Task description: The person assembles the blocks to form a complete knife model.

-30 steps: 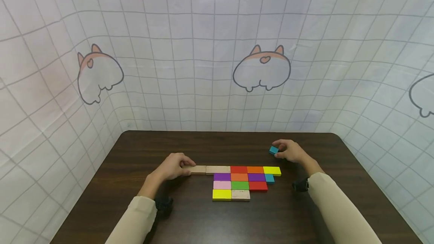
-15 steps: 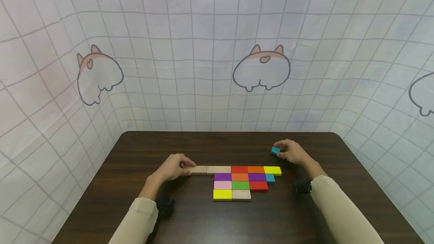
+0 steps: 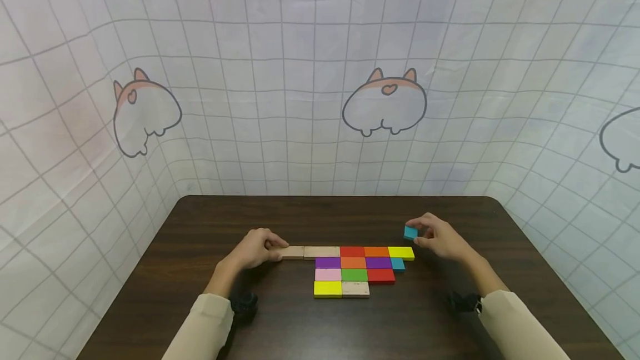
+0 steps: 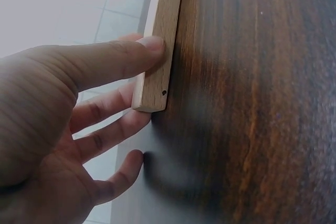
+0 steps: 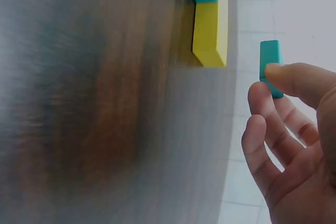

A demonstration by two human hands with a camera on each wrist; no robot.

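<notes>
My left hand pinches the left end of a plain wooden block that lies flat on the table, thumb on its near side and fingers behind. Between thumb and fingers, my right hand holds a small teal block, tilted, beyond the yellow block at the right end of the top row. That row runs on from the left block through another plain block, a red block and an orange block. Under the yellow block sits a second small teal block.
Shorter rows stand nearer me, with a purple block, a green block, a lower red block and a front yellow block among them. A white grid-patterned cloth surrounds the dark wooden table.
My right hand has come nearer to me and slightly right with the small teal block, whose tilt has changed. The left hand stays at the wooden block's end.
</notes>
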